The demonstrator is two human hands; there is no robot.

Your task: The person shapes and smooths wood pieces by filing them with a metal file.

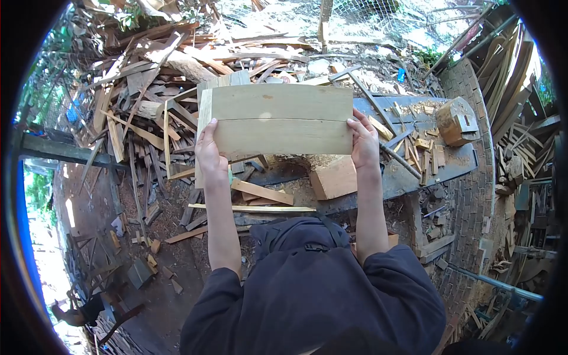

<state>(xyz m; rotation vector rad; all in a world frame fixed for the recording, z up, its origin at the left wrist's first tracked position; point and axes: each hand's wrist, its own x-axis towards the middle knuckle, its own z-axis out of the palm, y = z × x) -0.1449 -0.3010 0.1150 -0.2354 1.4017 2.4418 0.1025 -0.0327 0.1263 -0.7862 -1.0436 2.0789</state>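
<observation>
A person holds up two pale wooden boards, set edge to edge one above the other, flat toward the camera and raised clear above the bench. The seam between them runs level across the middle, and both boards bow slightly upward. The left hand clamps the left ends of the boards, fingers wrapped round the edge with the thumb on the near face. The right hand grips the right ends the same way, fingers closed on the lower board's edge. Both forearms are bare below dark sleeves.

Behind and below the boards, a squared wooden block sits at the bench's near left edge amid pale sawdust. Toward the bench's far right corner stands a chunky wooden block with a notch, and short offcuts lie scattered between it and the right hand. A thin strip of wood and a flat batten lie just off the bench's left end, below the left hand. Beyond, to the left, a heap of scrap timber covers the ground. A curved brick wall borders the bench on the right.
</observation>
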